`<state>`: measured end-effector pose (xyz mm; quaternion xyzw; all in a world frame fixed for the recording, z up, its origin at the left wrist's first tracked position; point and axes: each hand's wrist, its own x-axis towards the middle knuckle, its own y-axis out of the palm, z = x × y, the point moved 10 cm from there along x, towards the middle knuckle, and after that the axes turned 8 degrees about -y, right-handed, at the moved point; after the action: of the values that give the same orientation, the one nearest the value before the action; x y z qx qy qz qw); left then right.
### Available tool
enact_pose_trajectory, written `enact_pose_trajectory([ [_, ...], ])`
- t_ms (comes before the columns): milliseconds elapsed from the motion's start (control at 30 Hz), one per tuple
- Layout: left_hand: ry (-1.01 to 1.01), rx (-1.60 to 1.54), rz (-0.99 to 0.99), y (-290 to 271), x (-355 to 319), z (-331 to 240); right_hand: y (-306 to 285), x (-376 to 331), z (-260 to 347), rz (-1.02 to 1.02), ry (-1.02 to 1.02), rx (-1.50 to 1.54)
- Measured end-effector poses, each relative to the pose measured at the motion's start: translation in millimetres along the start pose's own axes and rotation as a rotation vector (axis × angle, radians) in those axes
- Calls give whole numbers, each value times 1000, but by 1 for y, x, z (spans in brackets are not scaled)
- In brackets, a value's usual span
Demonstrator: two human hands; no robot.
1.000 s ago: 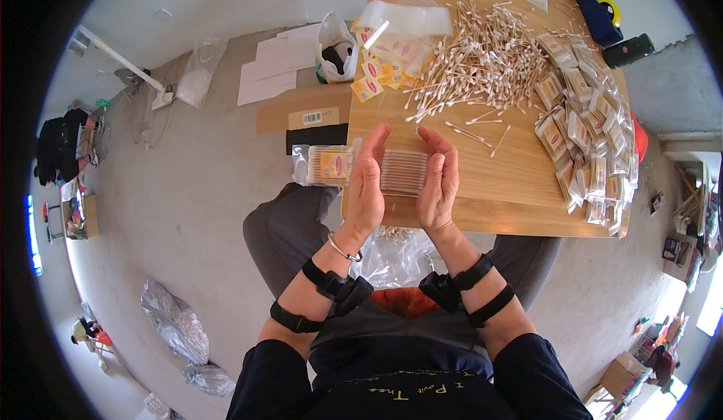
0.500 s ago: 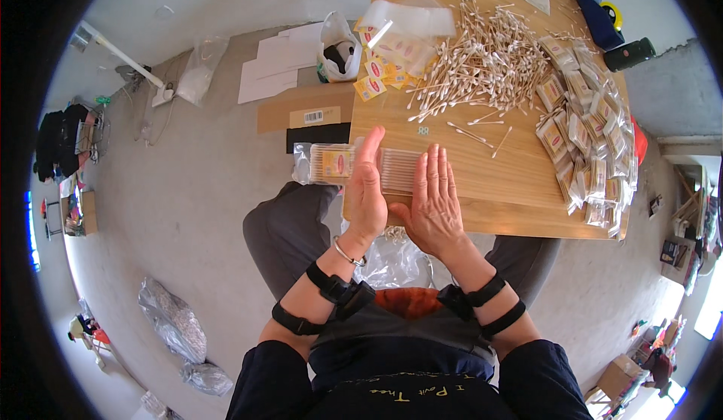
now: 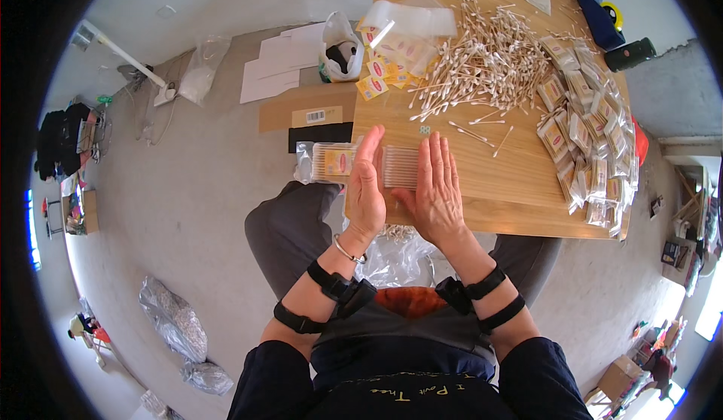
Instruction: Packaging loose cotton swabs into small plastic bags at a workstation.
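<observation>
A row of cotton swabs [image 3: 401, 168] lies side by side across the near left part of the table, between my two hands. My left hand [image 3: 366, 187] stands on its edge at the row's left, fingers straight and holding nothing. Flat against the right end of the row rests my right hand [image 3: 437, 187], its fingers stretched out and thumb apart. To the left of my left hand, a clear bag of cotton swabs with a yellow card [image 3: 338, 162] sticks out past the table edge. Whether the bag joins the row is hidden behind my left hand.
A heap of loose cotton swabs [image 3: 482, 62] covers the far middle of the wooden table [image 3: 497, 194]. Filled small bags [image 3: 591, 130] pile up along the right edge. Yellow cards [image 3: 373, 86] and clear bags lie far left. A plastic bag [image 3: 395, 258] sits at my lap.
My right hand has shifted slightly, its thumb now higher and nearer the row's lower edge. My left hand stays in nearly the same place.
</observation>
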<state>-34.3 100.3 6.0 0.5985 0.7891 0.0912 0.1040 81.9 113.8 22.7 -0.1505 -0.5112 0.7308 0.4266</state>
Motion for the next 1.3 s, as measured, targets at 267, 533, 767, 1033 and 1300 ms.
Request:
enact_pose_trajectory([
  [267, 34, -36, 34, 5, 3, 0, 13, 2, 4, 138, -38, -124],
  [533, 24, 112, 4, -4, -9, -9, 16, 2, 5, 127, -52, -161],
  [767, 214, 1091, 65, 6, -65, -27, 9, 2, 6, 76, -93, -145],
  [1033, 250, 1402, 164, 23, -70, -19, 15, 0, 6, 79, -123, -204],
  [1300, 322, 1400, 144, 26, -68, -22, 17, 0, 5, 101, -105, -216],
])
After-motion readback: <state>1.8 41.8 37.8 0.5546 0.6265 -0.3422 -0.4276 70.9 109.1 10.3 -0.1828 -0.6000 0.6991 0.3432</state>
